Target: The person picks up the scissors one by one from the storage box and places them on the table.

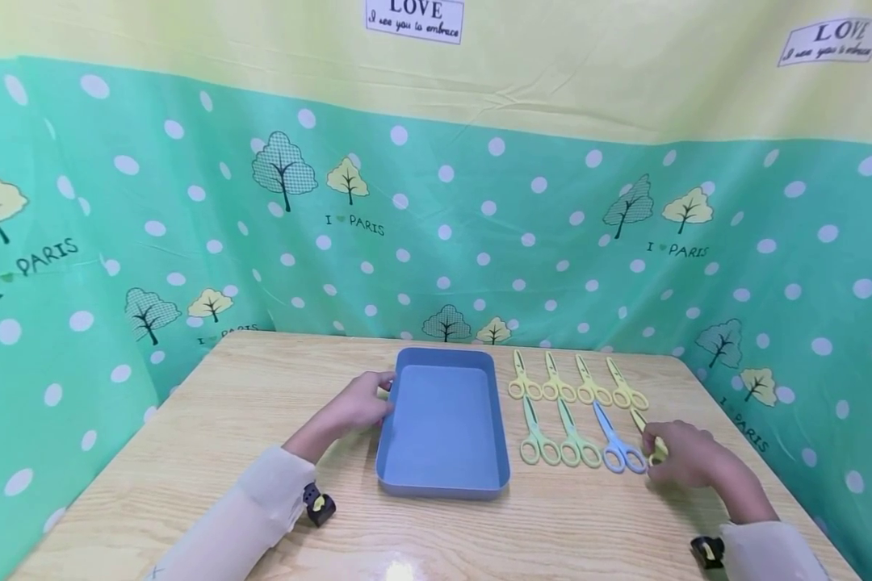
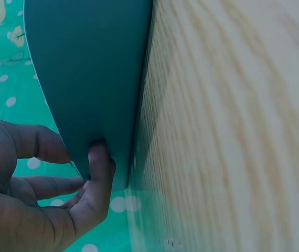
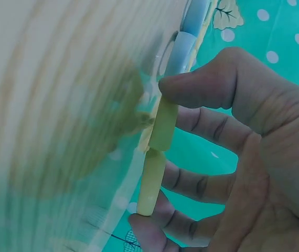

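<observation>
A shallow blue-grey tray (image 1: 446, 428) lies on the table. My left hand (image 1: 363, 401) pinches its left side wall; in the left wrist view the thumb and fingers (image 2: 101, 181) meet around the rim. At the right end of the front row, my right hand (image 1: 690, 456) holds a pair of yellow scissors (image 1: 638, 420) by the handles. In the right wrist view the thumb lies against the yellow handle (image 3: 164, 123), with the other fingers around its far side. Blue scissors (image 1: 614, 440) lie just left of that pair.
Two green scissors (image 1: 572, 436) continue the front row toward the tray. Behind them lies a row of several yellow scissors (image 1: 552, 379), blades pointing away. The wooden table (image 1: 276, 387) ends at a green and yellow patterned curtain (image 1: 523, 202).
</observation>
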Available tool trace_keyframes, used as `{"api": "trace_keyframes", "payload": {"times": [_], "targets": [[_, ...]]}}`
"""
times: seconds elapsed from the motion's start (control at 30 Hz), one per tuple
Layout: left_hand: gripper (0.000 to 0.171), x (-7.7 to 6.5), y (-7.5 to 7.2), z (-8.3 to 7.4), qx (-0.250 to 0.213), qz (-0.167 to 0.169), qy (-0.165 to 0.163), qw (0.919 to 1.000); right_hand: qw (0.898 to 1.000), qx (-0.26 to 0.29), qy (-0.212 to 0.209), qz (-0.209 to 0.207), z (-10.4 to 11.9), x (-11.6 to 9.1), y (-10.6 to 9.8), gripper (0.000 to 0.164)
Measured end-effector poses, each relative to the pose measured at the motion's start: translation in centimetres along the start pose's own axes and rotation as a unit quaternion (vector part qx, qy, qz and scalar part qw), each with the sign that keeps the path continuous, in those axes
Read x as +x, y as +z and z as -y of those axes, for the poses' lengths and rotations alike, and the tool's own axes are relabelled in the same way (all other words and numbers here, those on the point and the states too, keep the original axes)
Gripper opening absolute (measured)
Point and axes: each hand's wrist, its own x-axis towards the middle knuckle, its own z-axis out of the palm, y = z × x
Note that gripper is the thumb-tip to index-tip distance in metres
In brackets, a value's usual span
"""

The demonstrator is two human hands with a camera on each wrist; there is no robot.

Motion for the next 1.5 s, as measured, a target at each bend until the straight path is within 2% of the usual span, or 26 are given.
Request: {"api": "trace_keyframes", "payload": {"times": [0.37, 0.77, 1.0, 1.5], "targets": [[0.066, 0.02, 0.09, 0.00, 0.001, 0.000, -0.004, 1.0000, 1.000, 0.017, 0.005, 0.003, -0.51, 0.11, 0.37, 0.027], [0.067, -0.08, 0.01, -0.09, 0.004, -0.001, -0.003, 1.0000, 0.999, 0.050, -0.002, 0.003, -0.66, 0.42, 0.55, 0.030], [0.067, -0.06, 0.05, -0.05, 0.004, -0.002, -0.005, 1.0000, 0.997, 0.082, 0.009, 0.012, -0.60, 0.42, 0.49, 0.033], [0.068, 0.05, 0.09, 0.08, 0.004, -0.004, -0.005, 1.0000, 0.997, 0.071, 0.011, 0.032, -0.43, 0.45, 0.05, 0.037]]}}
